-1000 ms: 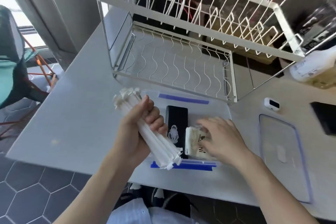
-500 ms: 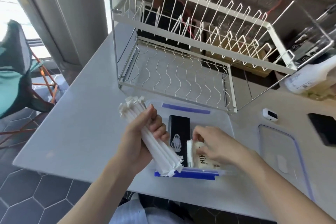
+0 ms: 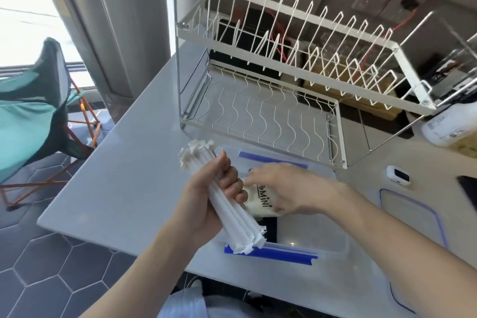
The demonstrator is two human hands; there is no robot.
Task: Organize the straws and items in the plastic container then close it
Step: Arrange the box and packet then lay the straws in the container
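My left hand (image 3: 206, 199) is shut on a bundle of white paper-wrapped straws (image 3: 233, 217), held slanted over the left end of the clear plastic container (image 3: 333, 242) with blue clips. My right hand (image 3: 286, 191) grips a cream packet printed "MiNi" (image 3: 258, 204) and holds it over the container's left side, on top of a black box (image 3: 271, 227) that it mostly hides. The container's clear lid (image 3: 410, 217) with a blue rim lies flat on the table to the right.
A white two-tier wire dish rack (image 3: 284, 85) stands just behind the container. A small white device (image 3: 398, 175), a dark flat object (image 3: 468, 188) and a white bottle (image 3: 449, 126) sit at the right. The table edge (image 3: 103, 235) drops to tiled floor; a folding chair (image 3: 38, 111) is at the left.
My right hand has lifted the cream packet and carried it left, over the black box. The straw bundle stayed in my left hand. The camera view shifted left and closer.
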